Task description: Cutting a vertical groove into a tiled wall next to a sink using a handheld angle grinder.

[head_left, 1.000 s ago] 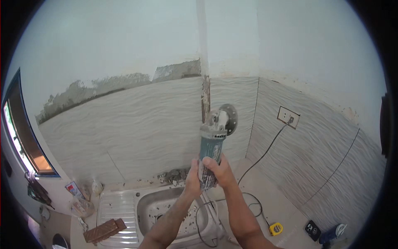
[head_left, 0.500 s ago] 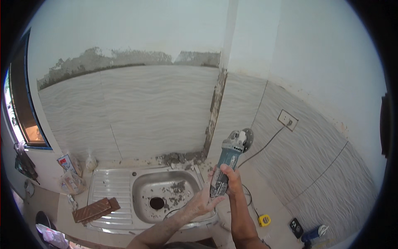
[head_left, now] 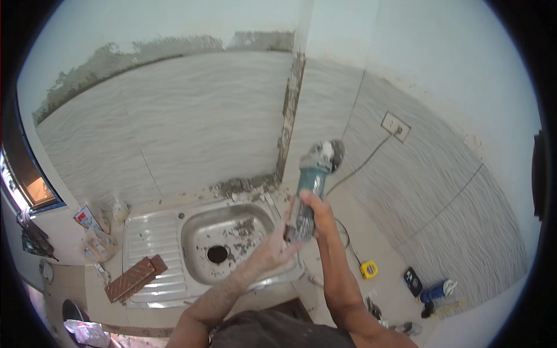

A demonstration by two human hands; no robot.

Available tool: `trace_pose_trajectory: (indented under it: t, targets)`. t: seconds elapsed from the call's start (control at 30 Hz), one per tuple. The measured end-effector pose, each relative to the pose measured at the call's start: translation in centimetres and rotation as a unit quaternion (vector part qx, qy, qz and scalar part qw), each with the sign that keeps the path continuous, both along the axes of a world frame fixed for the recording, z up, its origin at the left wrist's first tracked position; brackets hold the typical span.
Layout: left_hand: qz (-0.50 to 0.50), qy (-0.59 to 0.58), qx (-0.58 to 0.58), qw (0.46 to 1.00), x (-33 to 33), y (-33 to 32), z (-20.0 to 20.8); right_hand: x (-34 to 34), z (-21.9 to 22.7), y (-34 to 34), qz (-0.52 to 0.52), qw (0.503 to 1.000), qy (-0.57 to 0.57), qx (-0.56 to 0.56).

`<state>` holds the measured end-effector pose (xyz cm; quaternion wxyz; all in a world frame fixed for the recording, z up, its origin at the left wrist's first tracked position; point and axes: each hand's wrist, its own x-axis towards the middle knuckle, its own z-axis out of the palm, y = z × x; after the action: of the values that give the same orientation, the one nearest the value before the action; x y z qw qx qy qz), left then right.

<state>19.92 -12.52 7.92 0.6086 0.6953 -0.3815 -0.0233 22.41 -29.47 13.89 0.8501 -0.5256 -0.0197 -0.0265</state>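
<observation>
An angle grinder (head_left: 310,180) with a teal body, dusty dark rear grip and round disc stands out in front of me over the counter, disc end up and away. My right hand (head_left: 318,213) is wrapped round its body from the right, thumb across the top. Against the left side of its rear part is my left hand (head_left: 272,250), dusty with pale powder, its fingers partly hidden behind the tool. A power cord (head_left: 365,164) runs up to a wall socket (head_left: 396,126) on the right.
Left of the hands is a steel sink (head_left: 191,232) strewn with mortar bits. Brown tile pieces (head_left: 133,278) lie on its drainboard. A yellow tape measure (head_left: 368,269), a black phone-like object (head_left: 412,282) and a blue bottle-like object (head_left: 436,292) rest at right. Mortar rubble (head_left: 238,185) lines the back.
The view has tipped downward, so wall and sink sit higher and more of my body shows. Both hands still hold the grinder, which appears higher and slightly further left.
</observation>
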Motion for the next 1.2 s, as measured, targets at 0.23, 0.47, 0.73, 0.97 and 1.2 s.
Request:
trace_pose_trajectory:
  t: [0.23,0.47,0.73,0.97,1.2]
  targets:
    - [0.067,0.034,-0.024,0.997,-0.7,0.5,1.9,3.0,0.0,0.7,-0.022,1.000,-0.010,-0.016]
    - [0.183,-0.049,0.086,0.978,-0.5,1.7,1.3,5.0,-3.7,1.7,-0.022,0.999,0.022,-0.037]
    - [0.117,-0.071,0.125,0.983,0.2,4.2,-0.7,4.8,-2.9,2.5,0.107,0.989,0.098,0.011]
    - [0.037,-0.066,0.057,0.996,1.3,2.7,-0.3,4.9,-4.4,0.2,0.050,0.992,0.100,0.050]
    - [0.013,-0.035,-0.002,0.999,4.1,1.8,-2.2,7.1,-1.4,0.9,0.056,0.997,0.031,-0.034]
